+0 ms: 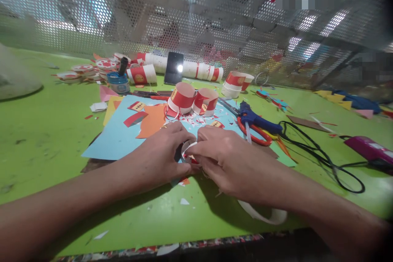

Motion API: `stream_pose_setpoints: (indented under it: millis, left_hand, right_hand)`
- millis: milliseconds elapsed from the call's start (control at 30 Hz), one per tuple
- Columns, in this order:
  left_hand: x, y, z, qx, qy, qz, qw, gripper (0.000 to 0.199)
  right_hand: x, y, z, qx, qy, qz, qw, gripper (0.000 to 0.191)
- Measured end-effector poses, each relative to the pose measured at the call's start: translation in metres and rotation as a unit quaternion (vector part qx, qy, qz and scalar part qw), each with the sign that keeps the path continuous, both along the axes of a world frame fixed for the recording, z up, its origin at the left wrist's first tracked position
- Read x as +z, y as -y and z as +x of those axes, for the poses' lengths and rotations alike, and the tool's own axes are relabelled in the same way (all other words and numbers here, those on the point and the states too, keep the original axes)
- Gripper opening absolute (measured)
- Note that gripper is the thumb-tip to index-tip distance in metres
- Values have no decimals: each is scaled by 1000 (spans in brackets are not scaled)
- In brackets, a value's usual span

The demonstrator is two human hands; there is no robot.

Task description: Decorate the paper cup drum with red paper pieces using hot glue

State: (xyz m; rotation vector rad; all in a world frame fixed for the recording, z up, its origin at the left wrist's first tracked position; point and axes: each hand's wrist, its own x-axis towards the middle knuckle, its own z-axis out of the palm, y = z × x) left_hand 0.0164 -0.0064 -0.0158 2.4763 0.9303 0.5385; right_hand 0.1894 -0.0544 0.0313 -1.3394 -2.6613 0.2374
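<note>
Between my two hands sits a small round piece of paper cup (188, 152), with a pale rim and red and white bits showing inside; the fingers hide much of it. My left hand (166, 151) curls around its left side, thumb at the near edge. From the right, my right hand (225, 157) presses bent fingers into and over it. Just beyond stand two cut red-and-white paper cup pieces (181, 98) on light blue paper (107, 143), with an orange paper piece (150, 120) beside them. A white paper strip (264, 213) curves beneath my right forearm.
Right of the hands lie orange-handled scissors (259, 138), a blue glue gun (259, 119) with a black cord (325, 163), and a magenta device (368, 149). Farther back are a phone (174, 68), stacked paper cups (196, 69) and a blue jar (118, 83). Scraps litter the green table (55, 139).
</note>
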Motion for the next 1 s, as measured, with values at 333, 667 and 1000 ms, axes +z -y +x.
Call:
stream_pose_setpoints:
  millis: [333,667,1000]
  left_hand:
    - [1,0,1,3,8,1,1000,18]
    - [6,1,-3,24,13,-34,999,39]
    - [5,-2,-7,62,38,-42,996,42]
  right_hand:
    - [-1,-1,0,6,-3,6,1000,21]
    - [21,-24,29,-82,-234,44,968,24]
    - [18,-76,79,-249,-288,111,918,20]
